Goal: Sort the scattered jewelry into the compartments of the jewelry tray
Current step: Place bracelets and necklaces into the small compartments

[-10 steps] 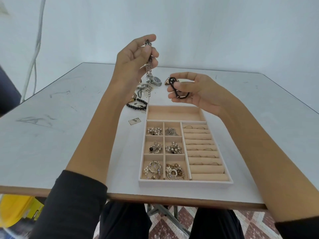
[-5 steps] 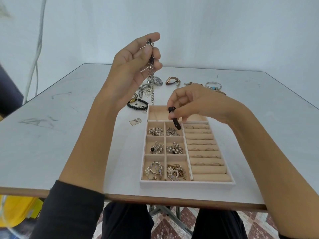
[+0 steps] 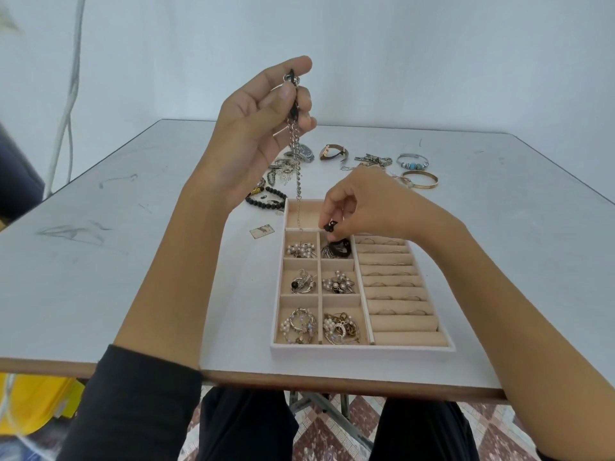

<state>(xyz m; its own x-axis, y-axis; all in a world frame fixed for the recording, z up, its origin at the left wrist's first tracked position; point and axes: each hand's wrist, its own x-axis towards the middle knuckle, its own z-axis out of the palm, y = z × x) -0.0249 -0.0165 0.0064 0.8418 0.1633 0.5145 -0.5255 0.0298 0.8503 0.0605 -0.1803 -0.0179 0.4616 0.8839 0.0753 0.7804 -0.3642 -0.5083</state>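
A beige jewelry tray (image 3: 362,348) lies at the table's front, with brooches and earrings in its small left compartments and rings in the rolls on its right. My left hand (image 3: 256,128) is raised above the tray's far end, pinching a silver chain (image 3: 297,161) that hangs down into the long top compartment. My right hand (image 3: 359,201) pinches a black cord piece (image 3: 331,225) over the upper right small compartment, where its lower part rests on a silver brooch (image 3: 329,252).
Loose jewelry lies beyond the tray: a black bead bracelet (image 3: 266,197), a brown-strap watch (image 3: 332,152), a turquoise bead bangle (image 3: 412,161), a gold bangle (image 3: 420,179) and a silver heap (image 3: 283,171). A small card (image 3: 262,230) lies left of the tray.
My right hand came down from chest height to the tray, lowering the black cord piece into the upper right small compartment. My left hand stayed raised with the chain.
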